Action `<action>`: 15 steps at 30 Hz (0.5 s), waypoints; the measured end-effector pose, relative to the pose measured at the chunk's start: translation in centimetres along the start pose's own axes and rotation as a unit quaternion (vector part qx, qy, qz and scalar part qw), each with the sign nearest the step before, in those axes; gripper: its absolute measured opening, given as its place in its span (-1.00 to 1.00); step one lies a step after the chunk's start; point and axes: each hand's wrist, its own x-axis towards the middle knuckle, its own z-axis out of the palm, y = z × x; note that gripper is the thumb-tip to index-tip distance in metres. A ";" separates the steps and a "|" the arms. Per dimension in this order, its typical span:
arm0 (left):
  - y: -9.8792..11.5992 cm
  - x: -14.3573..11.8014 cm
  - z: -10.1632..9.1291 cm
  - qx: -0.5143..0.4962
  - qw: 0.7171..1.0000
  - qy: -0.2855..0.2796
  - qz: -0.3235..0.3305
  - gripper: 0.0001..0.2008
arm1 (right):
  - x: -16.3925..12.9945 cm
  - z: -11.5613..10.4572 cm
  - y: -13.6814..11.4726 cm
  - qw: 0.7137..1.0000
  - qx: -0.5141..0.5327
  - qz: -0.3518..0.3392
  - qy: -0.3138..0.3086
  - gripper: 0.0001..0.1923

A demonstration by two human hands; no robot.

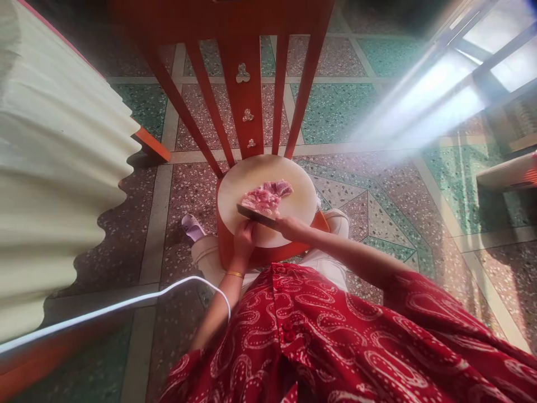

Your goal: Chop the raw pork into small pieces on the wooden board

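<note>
Knife (257, 216) in right hand (291, 226), cutting meat (266, 197)

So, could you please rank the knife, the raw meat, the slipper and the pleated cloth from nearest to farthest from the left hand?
1. Knife: touching the left hand, just above it.
2. Raw meat: on the board, beyond the blade.
3. Slipper: on the floor, left.
4. Pleated cloth: far left.
</note>
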 end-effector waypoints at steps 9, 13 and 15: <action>0.1 -0.3 0.4 0.008 0.999 0.022 -0.041 -0.81 | -1.5 0.0 0.1 0.999 -0.030 0.003 -0.024 -0.73; 0.0 -0.3 0.5 -0.008 0.999 0.028 -0.040 -0.81 | -0.6 -0.5 0.0 0.999 -0.021 -0.008 -0.048 -0.69; -0.1 -0.2 0.5 -0.012 0.999 0.021 -0.037 -0.82 | 0.8 -0.7 -0.3 0.998 -0.010 -0.036 -0.042 -0.65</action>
